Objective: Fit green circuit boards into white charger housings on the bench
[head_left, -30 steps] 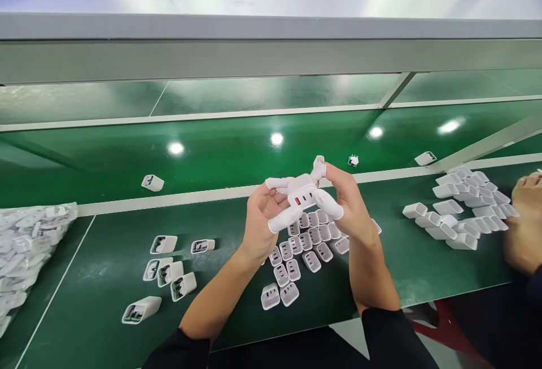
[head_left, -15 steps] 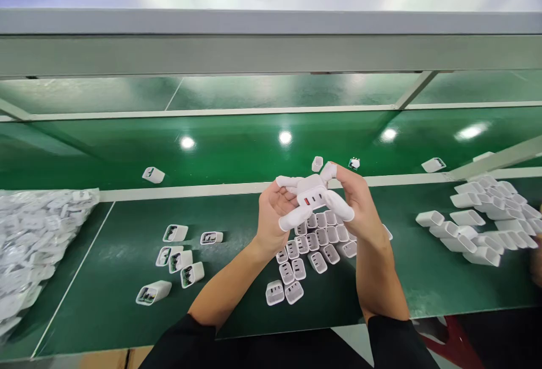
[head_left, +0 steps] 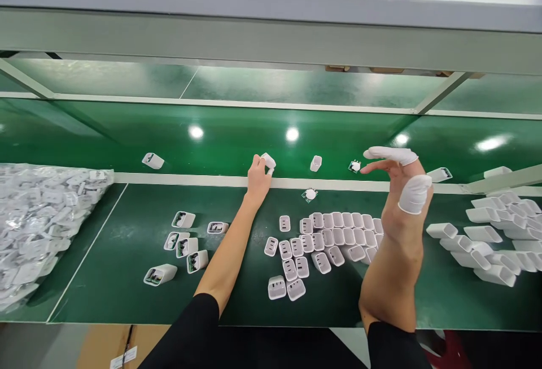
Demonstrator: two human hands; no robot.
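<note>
My left hand (head_left: 258,181) reaches to the back strip of the green bench. Its fingers are closed on a small white charger housing (head_left: 268,161). My right hand (head_left: 400,179) is raised at the right, thumb and fingers apart, with nothing visible in it; white finger cots cover some of its digits. Between the hands lie a small circuit board with a white disc (head_left: 310,194) and a similar board (head_left: 354,166) nearer my right fingers. A white housing (head_left: 315,163) stands between them. Below, white chargers with port slots (head_left: 337,236) stand in rows.
Open housings with circuit boards inside (head_left: 187,247) lie left of my left arm. A plastic bag of white parts (head_left: 46,228) fills the far left. More white housings (head_left: 491,239) are grouped at the right. A shelf (head_left: 271,35) spans the bench above.
Both hands were together on a white charger over the rows. They have since parted: my left hand went up and left, my right hand moved right and opened. The view has shifted slightly.
</note>
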